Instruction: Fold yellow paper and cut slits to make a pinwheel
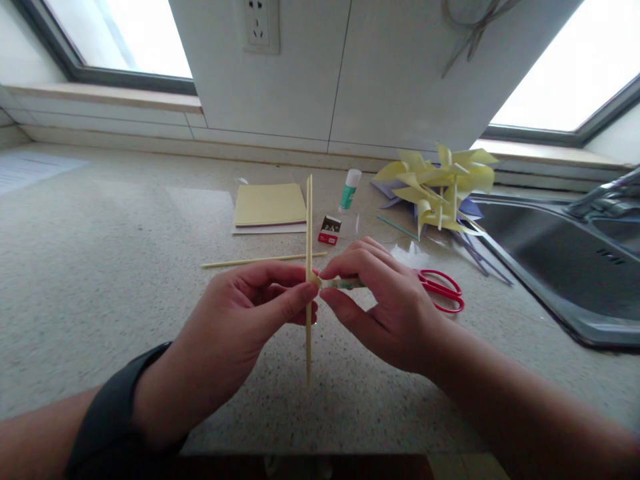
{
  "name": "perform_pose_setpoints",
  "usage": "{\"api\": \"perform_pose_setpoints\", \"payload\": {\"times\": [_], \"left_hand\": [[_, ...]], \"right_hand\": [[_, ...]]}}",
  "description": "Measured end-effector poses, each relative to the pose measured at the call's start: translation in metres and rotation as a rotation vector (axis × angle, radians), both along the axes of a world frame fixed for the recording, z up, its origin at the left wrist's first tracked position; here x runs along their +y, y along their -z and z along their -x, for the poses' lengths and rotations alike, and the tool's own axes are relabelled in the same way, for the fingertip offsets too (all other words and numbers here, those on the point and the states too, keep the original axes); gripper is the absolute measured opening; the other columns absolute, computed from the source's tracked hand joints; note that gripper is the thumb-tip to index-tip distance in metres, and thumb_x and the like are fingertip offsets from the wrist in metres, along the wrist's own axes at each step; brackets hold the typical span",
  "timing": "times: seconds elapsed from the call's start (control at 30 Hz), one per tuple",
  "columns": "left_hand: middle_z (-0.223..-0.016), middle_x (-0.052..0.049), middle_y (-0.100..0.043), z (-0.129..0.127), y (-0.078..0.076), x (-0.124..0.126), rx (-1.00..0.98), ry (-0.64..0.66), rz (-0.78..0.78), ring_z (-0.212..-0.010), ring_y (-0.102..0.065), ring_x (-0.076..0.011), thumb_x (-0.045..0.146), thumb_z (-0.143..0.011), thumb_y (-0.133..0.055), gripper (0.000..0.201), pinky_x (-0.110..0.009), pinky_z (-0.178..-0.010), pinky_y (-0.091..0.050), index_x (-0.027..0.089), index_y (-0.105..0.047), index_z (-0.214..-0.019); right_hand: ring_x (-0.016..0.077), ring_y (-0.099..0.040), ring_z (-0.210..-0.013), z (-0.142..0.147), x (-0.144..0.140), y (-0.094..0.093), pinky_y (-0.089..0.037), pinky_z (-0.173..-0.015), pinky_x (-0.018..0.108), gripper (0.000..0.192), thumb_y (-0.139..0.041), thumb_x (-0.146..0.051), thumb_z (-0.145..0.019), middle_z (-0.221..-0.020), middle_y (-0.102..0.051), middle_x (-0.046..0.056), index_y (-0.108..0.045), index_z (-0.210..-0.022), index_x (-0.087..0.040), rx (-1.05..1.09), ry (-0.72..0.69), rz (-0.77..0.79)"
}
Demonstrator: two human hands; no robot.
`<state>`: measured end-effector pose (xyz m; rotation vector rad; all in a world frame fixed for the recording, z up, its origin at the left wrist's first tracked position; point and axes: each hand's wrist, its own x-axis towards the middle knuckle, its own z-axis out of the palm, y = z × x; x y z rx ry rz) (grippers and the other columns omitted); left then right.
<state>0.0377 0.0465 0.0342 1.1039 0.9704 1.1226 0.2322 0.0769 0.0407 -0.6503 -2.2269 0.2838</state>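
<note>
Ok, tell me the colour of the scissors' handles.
Red, seen in the head view: the scissors lie beside the right hand.

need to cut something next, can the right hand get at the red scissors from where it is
Probably yes. The red scissors lie flat on the counter just beyond the right hand, nothing between them, but that hand already pinches a small item against the upright stick.

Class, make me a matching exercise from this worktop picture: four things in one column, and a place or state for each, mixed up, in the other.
Things:
1. upright stick
2. scissors
3. glue stick
4. yellow paper pad

Places or states:
A. lying flat, left of the small red box
B. held by the left hand
C. lying beside the right hand, red handles
D. near the wall, white cap

Pairs: 1-B, 2-C, 3-D, 4-A
</note>
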Motion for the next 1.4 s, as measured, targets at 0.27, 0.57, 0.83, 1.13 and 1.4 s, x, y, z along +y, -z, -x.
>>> {"api": "perform_pose_setpoints", "payload": {"times": [0.27,0.57,0.83,1.13,1.4], "left_hand": [[-0.088,-0.001,-0.079,-0.0018,-0.0004,-0.0031,-0.005,-0.021,-0.044,-0.076,-0.07,-0.0118,0.024,-0.083,-0.08,0.012,-0.02,-0.071,-0.06,0.024,-0.082,-0.095],[-0.089,-0.001,-0.08,-0.0042,0.0,-0.0029,-0.056,0.003,-0.027,-0.077,-0.072,-0.0129,0.022,-0.084,-0.079,0.011,-0.021,-0.072,-0.062,0.023,-0.082,-0.095],[-0.082,-0.001,-0.08,-0.0048,-0.0015,-0.0046,-0.102,-0.023,-0.014,-0.073,-0.072,-0.0118,0.018,-0.081,-0.081,0.009,-0.018,-0.069,-0.061,0.022,-0.082,-0.09],[-0.087,0.001,-0.08,-0.0071,0.0001,-0.0054,-0.056,-0.009,-0.047,-0.078,-0.073,-0.0119,0.018,-0.085,-0.078,0.012,-0.018,-0.073,-0.06,0.025,-0.081,-0.093],[-0.101,0.002,-0.08,-0.0019,-0.002,-0.0074,0.109,0.071,-0.167,-0.095,-0.072,-0.0159,0.014,-0.083,-0.078,0.027,-0.024,-0.089,-0.054,0.03,-0.081,-0.104]], "right_hand": [[0.0149,-0.058,-0.085,0.0045,-0.0022,0.0026,-0.045,-0.079,0.031,0.006,-0.058,-0.015,-0.095,-0.084,-0.062,0.002,-0.063,-0.092,-0.015,0.063,0.045,0.193],[0.0129,-0.058,-0.08,0.0041,-0.0014,-0.0022,-0.046,-0.074,0.028,0.006,-0.066,-0.024,-0.091,-0.085,-0.064,-0.001,-0.064,-0.09,-0.018,0.164,0.014,0.563],[0.0122,-0.058,-0.074,0.0032,-0.0022,-0.0047,-0.046,-0.07,0.027,0.008,-0.07,-0.027,-0.087,-0.08,-0.065,-0.002,-0.067,-0.085,-0.019,0.173,0.058,0.678],[0.0138,-0.058,-0.069,0.0061,-0.0029,-0.0013,-0.046,-0.064,0.029,0.012,-0.074,-0.03,-0.08,-0.076,-0.066,-0.002,-0.068,-0.083,-0.02,0.148,0.137,0.658],[0.0139,-0.062,-0.07,0.0076,-0.0024,-0.0019,-0.048,-0.065,0.028,0.014,-0.075,-0.032,-0.079,-0.078,-0.07,0.0,-0.07,-0.082,-0.019,0.178,0.16,0.639]]}}
